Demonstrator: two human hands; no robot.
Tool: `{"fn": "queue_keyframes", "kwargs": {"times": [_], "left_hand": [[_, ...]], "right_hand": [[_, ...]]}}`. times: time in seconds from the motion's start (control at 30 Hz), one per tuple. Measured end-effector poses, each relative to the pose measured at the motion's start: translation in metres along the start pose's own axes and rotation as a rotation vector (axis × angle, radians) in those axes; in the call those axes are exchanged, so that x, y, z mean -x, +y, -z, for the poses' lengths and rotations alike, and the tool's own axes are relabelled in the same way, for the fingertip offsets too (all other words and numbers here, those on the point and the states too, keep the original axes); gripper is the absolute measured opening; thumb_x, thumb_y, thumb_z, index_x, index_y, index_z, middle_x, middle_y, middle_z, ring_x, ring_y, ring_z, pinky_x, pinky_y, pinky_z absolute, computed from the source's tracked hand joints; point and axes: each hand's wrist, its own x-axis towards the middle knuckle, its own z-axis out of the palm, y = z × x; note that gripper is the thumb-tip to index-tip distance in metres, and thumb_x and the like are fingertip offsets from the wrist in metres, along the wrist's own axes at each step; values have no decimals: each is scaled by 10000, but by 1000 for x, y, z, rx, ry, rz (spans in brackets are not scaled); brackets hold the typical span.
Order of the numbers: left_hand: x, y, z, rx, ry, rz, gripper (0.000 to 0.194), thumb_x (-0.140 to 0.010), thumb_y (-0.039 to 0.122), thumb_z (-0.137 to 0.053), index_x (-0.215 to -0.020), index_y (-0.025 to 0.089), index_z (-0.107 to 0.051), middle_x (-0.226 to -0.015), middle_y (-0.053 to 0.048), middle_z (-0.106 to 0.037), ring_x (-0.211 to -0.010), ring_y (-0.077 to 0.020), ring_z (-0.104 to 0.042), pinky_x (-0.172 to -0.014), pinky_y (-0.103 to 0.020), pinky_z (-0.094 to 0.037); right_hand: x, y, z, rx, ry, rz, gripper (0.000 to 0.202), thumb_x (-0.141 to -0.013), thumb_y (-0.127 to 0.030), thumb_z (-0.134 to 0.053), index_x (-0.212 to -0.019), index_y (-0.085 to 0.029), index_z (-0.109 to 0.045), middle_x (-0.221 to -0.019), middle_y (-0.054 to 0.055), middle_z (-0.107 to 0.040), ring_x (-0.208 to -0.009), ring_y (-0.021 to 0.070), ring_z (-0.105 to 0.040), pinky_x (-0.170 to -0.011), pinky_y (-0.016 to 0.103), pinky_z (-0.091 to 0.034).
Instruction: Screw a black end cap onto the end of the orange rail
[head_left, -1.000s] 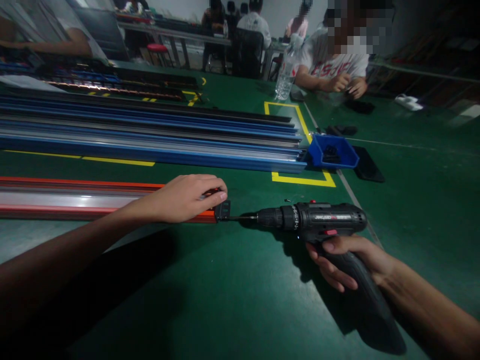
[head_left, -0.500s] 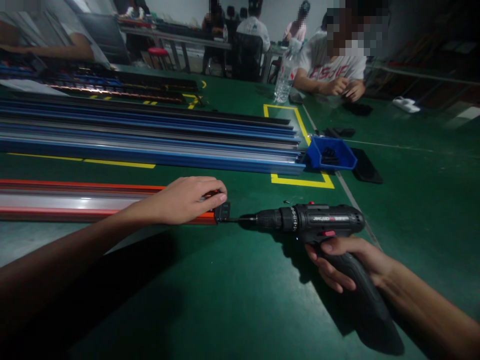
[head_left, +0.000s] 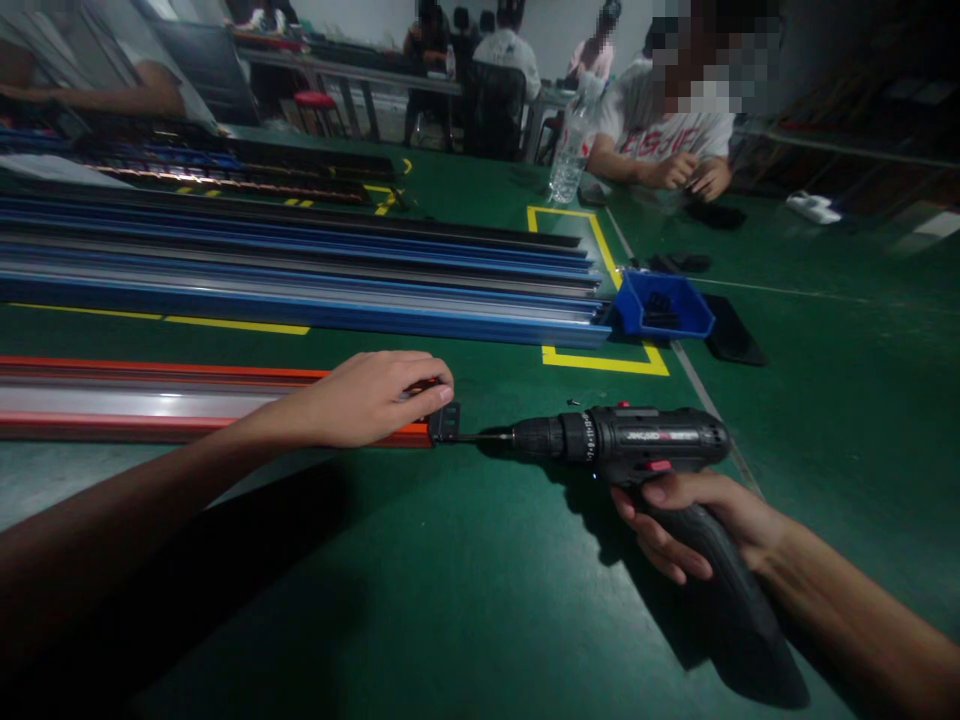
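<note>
From here I see the left hand (head_left: 375, 400) gripping the end of the orange rail (head_left: 165, 405) flat on the table (head_left: 480, 600), the right hand (head_left: 739, 508) wrapped round the drill (head_left: 652, 435). A black end piece (head_left: 448, 422) sits in place, the bit (head_left: 484, 437) at its lower corner; I'd judge that corner unfinished, though how deep anything sits I can't tell. Blue rails (head_left: 450, 318) and a blue bin (head_left: 630, 305) bound the far side; nearer the person there's open room.

Open green tabletop (head_left: 465, 580) near-left of drill (head_left: 660, 436), passable strip beyond it, then blue bin (head_left: 694, 318) and blue rails (head_left: 450, 316) obstructing; directly left of drill, left hand (head_left: 375, 398) on orange rail (head_left: 172, 404) bars way
</note>
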Motion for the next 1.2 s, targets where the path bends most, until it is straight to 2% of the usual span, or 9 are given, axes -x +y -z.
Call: {"fn": "queue_keyframes", "kwargs": {"times": [1.2], "left_hand": [[0,-1,-1,-5,1,5,453,-1062,571,-362,-1122,257,-683,-1105,-34,-713,-992,-221,-648,-823,-331,-434]], "right_hand": [[0,-1,0,19,16,-11,224,-932,-266,-661,-1025,-77,-737,-714,8,-692,-421,53,-554,-550,216,-575]]}}
